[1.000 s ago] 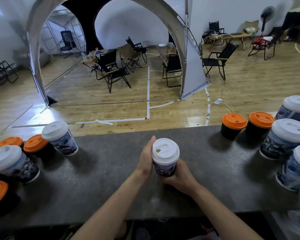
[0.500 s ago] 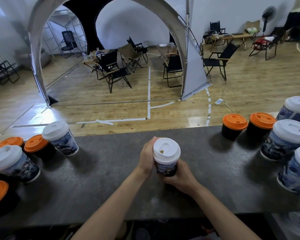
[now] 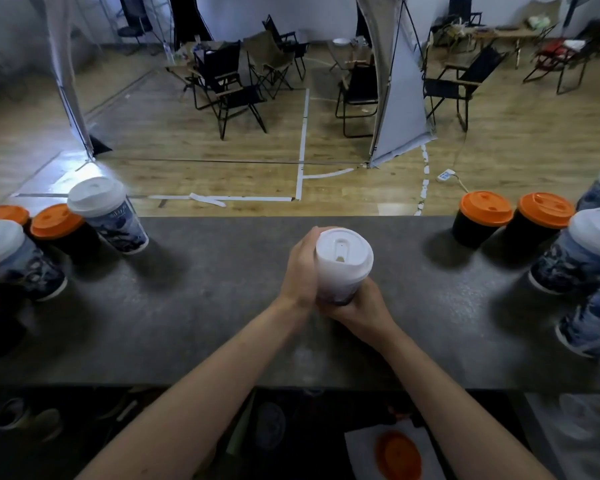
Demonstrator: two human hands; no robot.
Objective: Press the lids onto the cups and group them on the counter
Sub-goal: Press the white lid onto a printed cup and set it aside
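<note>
A blue-patterned paper cup with a white lid (image 3: pixel 343 259) stands at the middle of the dark counter (image 3: pixel 222 306). My left hand (image 3: pixel 300 268) wraps its left side, fingers curled up to the lid's rim. My right hand (image 3: pixel 359 308) grips the cup's base from the near right. The white lid sits on the cup with its sip hole facing me. The cup's body is mostly hidden by both hands.
Lidded cups stand in two groups: white-lidded (image 3: pixel 108 213) and orange-lidded (image 3: pixel 58 225) ones at the left end, orange-lidded (image 3: pixel 482 216) and white-lidded (image 3: pixel 582 251) ones at the right. A loose orange lid (image 3: pixel 399 455) lies below the counter. Folding chairs stand beyond.
The cup has turned in my hands, so the sip hole now faces me. My head has tipped downward, bringing the counter and the shelf below nearer.
</note>
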